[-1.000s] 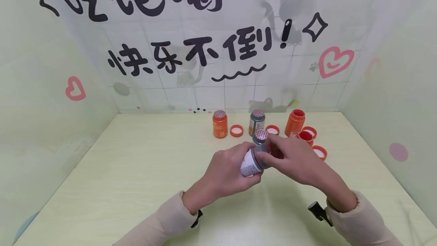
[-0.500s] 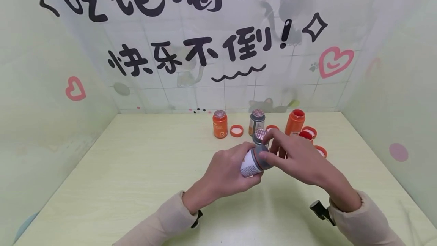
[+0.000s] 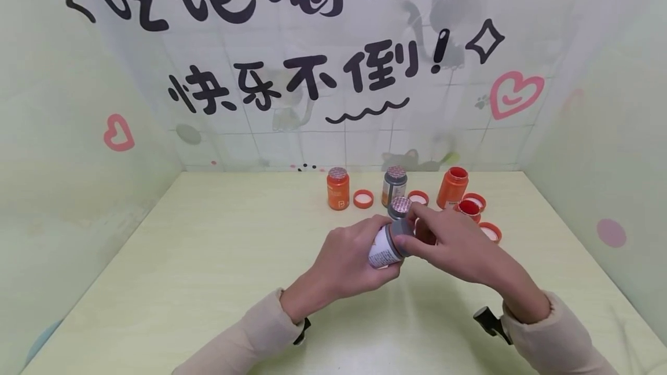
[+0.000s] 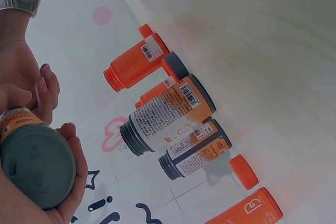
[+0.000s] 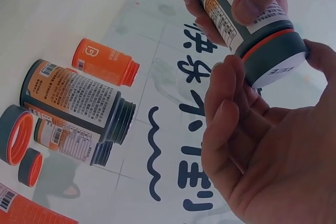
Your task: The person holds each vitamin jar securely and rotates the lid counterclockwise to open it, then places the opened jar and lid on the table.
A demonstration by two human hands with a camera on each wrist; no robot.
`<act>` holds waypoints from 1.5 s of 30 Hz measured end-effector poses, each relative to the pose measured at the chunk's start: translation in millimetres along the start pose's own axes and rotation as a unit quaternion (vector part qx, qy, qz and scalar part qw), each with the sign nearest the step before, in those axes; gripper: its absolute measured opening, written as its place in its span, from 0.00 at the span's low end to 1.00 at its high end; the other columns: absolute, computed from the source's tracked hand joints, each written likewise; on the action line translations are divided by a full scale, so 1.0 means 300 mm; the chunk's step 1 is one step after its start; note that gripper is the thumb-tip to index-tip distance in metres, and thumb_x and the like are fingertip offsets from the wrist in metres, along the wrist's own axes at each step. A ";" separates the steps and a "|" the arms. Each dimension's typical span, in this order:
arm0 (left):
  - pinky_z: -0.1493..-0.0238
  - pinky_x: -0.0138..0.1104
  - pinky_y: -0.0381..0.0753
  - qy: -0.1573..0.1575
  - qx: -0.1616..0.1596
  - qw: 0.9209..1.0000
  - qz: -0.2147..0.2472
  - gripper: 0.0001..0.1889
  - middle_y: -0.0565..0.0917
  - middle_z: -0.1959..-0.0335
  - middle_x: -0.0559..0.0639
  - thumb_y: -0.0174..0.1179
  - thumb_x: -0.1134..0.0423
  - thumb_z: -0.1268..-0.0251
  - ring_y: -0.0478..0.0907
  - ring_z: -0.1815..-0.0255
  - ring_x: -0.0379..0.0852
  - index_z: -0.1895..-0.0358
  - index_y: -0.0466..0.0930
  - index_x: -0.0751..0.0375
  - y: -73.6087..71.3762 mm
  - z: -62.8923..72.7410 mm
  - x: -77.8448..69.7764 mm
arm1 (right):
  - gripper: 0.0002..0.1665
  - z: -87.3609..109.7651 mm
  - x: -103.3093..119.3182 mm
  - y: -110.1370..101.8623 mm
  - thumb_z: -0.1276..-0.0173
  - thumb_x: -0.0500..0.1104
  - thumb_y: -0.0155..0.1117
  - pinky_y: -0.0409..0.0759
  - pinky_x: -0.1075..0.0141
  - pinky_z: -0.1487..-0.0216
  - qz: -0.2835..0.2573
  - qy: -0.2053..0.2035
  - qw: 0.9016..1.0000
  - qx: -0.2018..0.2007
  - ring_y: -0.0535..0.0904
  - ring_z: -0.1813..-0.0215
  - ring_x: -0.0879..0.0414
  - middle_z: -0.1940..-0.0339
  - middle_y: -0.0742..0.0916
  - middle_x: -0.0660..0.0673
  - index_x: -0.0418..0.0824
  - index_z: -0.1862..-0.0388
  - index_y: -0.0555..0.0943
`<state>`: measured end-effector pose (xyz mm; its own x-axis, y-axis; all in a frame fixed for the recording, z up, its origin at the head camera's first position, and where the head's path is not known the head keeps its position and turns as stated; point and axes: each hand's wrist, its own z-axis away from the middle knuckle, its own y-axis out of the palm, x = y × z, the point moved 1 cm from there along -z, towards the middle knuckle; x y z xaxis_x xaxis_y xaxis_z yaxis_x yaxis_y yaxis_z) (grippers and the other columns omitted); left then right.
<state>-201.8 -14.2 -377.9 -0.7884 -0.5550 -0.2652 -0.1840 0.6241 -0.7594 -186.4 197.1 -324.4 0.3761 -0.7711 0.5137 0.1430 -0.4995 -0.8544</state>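
Observation:
My left hand (image 3: 346,259) grips a grey supplement bottle (image 3: 383,249) with a white and orange label, tilted above the table. Its grey base faces the camera in the left wrist view. My right hand (image 3: 458,245) pinches the grey screw cap (image 5: 275,59) at the bottle's top between thumb and fingers. An orange ring shows between cap and bottle in the right wrist view. Just behind the hands stands a grey bottle (image 4: 168,114) without its cap, a patterned seal (image 3: 401,205) over its mouth.
Farther back stand a smaller grey bottle (image 3: 394,187) and an orange bottle (image 3: 338,191), both sealed. At the right are two uncapped orange bottles (image 3: 452,190) with red insides. Several caps lie upturned, including one cap (image 3: 363,199) beside the sealed orange bottle. A wall closes the table's back.
My right fingers loosened and spread at the cap half a second ago, and now close round it again. The left hand keeps holding the bottle in nearly the same place.

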 end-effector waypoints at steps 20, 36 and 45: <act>0.74 0.24 0.74 0.001 -0.002 1.000 -0.010 0.30 0.86 0.62 0.42 0.74 0.51 0.49 0.79 0.71 0.33 0.43 0.76 0.53 -0.003 0.001 -0.006 | 0.24 0.003 0.012 -0.002 0.31 0.72 0.60 0.72 0.67 0.74 0.018 0.021 0.999 -0.017 0.74 0.76 0.60 0.81 0.78 0.56 0.55 0.67 0.77; 0.74 0.21 0.73 -0.009 0.005 1.000 0.026 0.29 0.86 0.65 0.43 0.74 0.52 0.48 0.78 0.72 0.33 0.43 0.76 0.55 -0.006 -0.005 -0.009 | 0.23 0.016 0.004 -0.024 0.33 0.63 0.68 0.78 0.67 0.69 -0.002 -0.036 0.999 0.007 0.79 0.70 0.62 0.73 0.83 0.61 0.54 0.47 0.75; 0.74 0.21 0.73 -0.013 0.005 1.000 0.026 0.29 0.86 0.65 0.43 0.75 0.52 0.48 0.78 0.72 0.33 0.43 0.76 0.55 0.001 -0.004 -0.006 | 0.27 0.021 0.004 -0.029 0.34 0.58 0.71 0.79 0.68 0.69 -0.001 -0.061 0.998 0.005 0.79 0.70 0.64 0.71 0.83 0.61 0.57 0.40 0.72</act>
<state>-201.1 -12.4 -377.1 -0.7811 -0.5361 -0.3202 -0.1363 0.6468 -0.7504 -181.3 203.0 -316.8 0.4847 -0.7163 0.5020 0.1527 -0.4958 -0.8549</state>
